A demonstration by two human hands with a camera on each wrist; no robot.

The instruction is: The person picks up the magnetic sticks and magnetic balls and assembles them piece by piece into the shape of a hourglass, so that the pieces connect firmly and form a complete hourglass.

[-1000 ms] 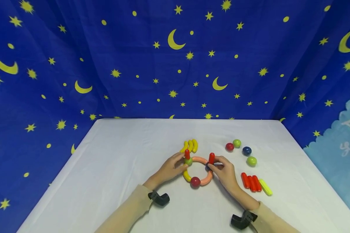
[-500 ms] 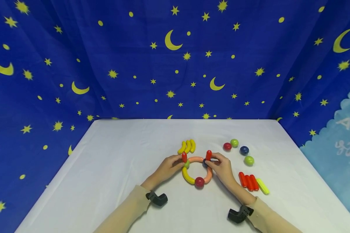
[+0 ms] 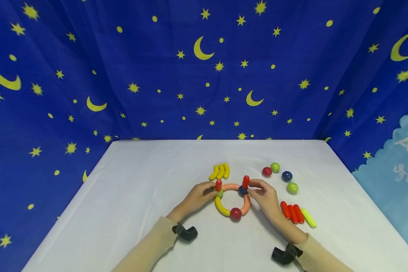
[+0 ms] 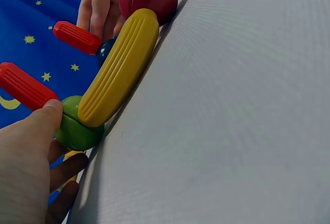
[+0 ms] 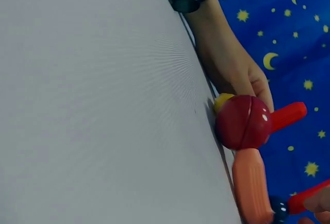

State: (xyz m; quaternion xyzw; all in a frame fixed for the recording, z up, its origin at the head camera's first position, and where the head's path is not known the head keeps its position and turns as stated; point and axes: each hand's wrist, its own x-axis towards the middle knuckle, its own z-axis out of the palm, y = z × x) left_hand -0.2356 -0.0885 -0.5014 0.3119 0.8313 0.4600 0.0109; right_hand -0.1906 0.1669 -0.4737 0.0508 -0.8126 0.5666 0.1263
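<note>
A ring of toy building pieces lies on the white table: a green ball (image 3: 219, 193), a dark blue ball (image 3: 243, 191) and a dark red ball (image 3: 235, 214), joined by a yellow curved stick (image 3: 221, 207) and two orange curved sticks (image 3: 230, 186). From the green and blue balls, a red stick (image 3: 218, 185) and another red stick (image 3: 246, 182) stand up. My left hand (image 3: 195, 197) grips the green ball, thumb (image 4: 49, 112) at the stick's base. My right hand (image 3: 266, 198) pinches the second red stick low down, beside the blue ball; its exact finger contact is partly hidden.
Behind the ring lie several yellow curved sticks (image 3: 220, 172). On the right are loose balls, including a red ball (image 3: 266, 172) and a green ball (image 3: 292, 188). Nearer, several red sticks (image 3: 294, 214) lie beside a lime-yellow stick (image 3: 308, 218). A starry blue curtain (image 3: 163, 68) encloses the table.
The ring has turned slightly: its red ball shifted right, the green ball came nearer and the blue ball went farther back. My right thumb has drawn back from the front of the blue ball.
</note>
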